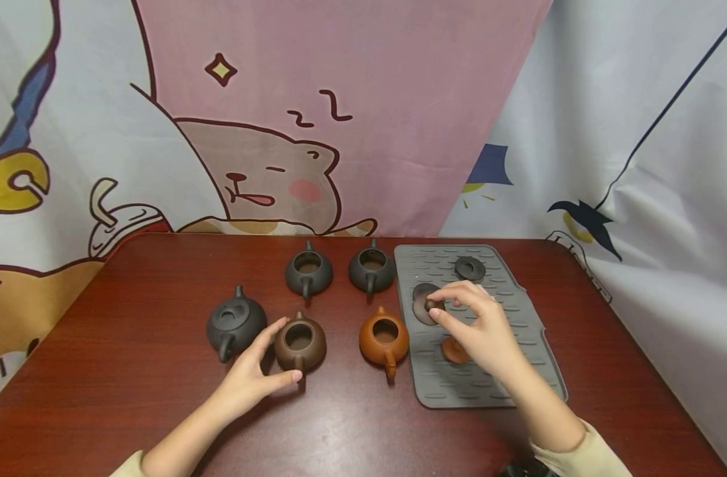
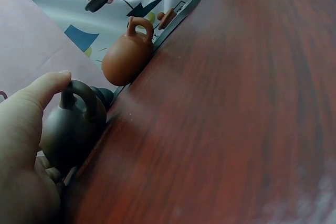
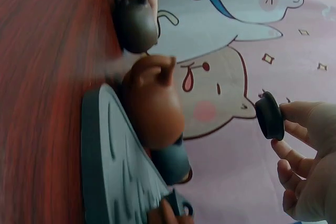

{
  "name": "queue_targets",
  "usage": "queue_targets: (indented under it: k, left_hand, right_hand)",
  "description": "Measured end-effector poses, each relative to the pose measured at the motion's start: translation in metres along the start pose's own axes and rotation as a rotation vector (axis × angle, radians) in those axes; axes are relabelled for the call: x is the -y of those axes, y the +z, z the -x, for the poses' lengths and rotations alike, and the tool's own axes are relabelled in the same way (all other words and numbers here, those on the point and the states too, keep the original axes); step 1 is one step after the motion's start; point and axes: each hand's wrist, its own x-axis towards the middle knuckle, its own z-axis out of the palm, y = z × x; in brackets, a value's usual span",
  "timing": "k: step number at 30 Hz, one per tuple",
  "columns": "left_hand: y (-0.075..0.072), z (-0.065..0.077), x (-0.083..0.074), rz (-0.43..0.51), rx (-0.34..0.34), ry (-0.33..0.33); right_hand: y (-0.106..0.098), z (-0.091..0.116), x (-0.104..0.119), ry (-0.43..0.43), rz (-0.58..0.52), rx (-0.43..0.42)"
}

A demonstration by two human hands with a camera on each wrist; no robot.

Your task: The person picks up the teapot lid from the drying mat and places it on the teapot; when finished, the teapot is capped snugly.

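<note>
My left hand [image 1: 253,377] grips a small brown teapot [image 1: 311,343] without a lid, fingers along its left side and thumb at the handle. In the left wrist view the thumb touches the top of that handle. Over the grey mat [image 1: 488,387], my right hand [image 1: 479,324] pinches a brown teapot lid [image 1: 422,314] by its knob. The right wrist view shows the lid [image 3: 270,116] held in the air, its flange showing. Partly hidden behind it in the head view lies a dark lid [image 1: 424,289] on the mat.
An orange lidless teapot [image 1: 369,344] stands beside the mat's left edge. Two dark lidless teapots [image 1: 320,275] are at the back. A dark lidded teapot [image 1: 244,328] stands left of the brown one. An orange lid [image 1: 453,351] and a dark lid [image 1: 471,267] lie on the mat.
</note>
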Motion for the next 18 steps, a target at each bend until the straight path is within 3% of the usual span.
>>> queue_targets:
  k: [18]
  left_hand:
    - [0.000, 0.000, 0.001, 0.001, 0.000, 0.005]
  right_hand:
    - [0.036, -0.010, 0.031, -0.088, -0.090, 0.049]
